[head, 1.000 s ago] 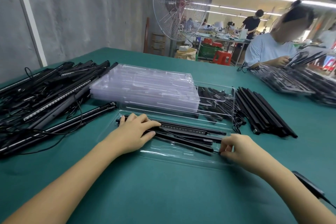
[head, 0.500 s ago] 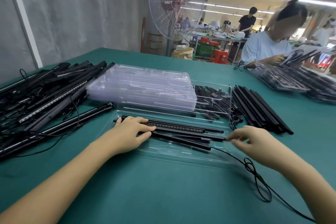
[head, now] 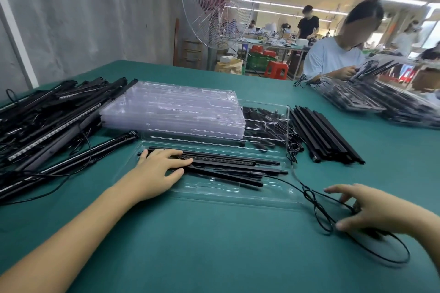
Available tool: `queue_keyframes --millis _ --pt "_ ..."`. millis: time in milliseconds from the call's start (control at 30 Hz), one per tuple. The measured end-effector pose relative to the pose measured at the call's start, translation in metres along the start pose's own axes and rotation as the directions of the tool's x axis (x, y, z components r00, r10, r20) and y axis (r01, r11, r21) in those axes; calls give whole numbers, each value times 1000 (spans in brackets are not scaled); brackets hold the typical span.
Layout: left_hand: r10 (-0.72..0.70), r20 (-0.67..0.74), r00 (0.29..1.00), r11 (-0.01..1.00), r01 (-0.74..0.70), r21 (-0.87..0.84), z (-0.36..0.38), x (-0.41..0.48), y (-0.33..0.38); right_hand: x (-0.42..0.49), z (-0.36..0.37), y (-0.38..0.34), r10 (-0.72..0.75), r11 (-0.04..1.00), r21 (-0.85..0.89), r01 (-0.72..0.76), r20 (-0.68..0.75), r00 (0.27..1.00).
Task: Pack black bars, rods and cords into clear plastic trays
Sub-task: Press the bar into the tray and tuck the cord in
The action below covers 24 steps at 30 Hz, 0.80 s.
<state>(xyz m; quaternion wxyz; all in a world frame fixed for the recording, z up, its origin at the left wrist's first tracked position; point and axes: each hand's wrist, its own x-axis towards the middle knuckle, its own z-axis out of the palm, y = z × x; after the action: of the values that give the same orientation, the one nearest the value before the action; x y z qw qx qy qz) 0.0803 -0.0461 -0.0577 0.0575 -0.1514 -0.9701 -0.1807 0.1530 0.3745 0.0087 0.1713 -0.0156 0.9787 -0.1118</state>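
A clear plastic tray (head: 238,198) lies in front of me on the green table. Several black bars and rods (head: 228,164) lie lengthwise in it. My left hand (head: 162,173) rests on the left ends of those bars with its fingers straight. A thin black cord (head: 316,211) runs from the bars' right end over the tray's rim and loops on the table. My right hand (head: 371,209) is to the right of the tray, over the loops, and holds the cord where it enters my palm.
A stack of empty clear trays (head: 178,112) stands behind the tray, partly over another tray of small black parts (head: 264,121). A pile of bars with cords (head: 47,121) fills the left. Black rods (head: 326,135) lie at right. A person (head: 333,57) works opposite; a fan (head: 216,2) stands behind.
My right hand has left the bars' right end and moved right and toward me, drawing the cord out over the tray's rim into loops. My left hand stays on the bars.
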Motion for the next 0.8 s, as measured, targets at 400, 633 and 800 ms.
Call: queue_keyframes --millis 400,633,800 --pt "-39 -7 999 999 39 0 -5 -2 8 3 -5 -17 105 994 -19 -107 -82 991" --pt "-45 -12 999 999 45 -8 -7 -1 11 4 -16 -45 34 998 61 -17 -286 958" --pt "-50 -10 999 999 50 7 -7 -2 13 -2 -36 -50 169 985 119 -121 -630 758"
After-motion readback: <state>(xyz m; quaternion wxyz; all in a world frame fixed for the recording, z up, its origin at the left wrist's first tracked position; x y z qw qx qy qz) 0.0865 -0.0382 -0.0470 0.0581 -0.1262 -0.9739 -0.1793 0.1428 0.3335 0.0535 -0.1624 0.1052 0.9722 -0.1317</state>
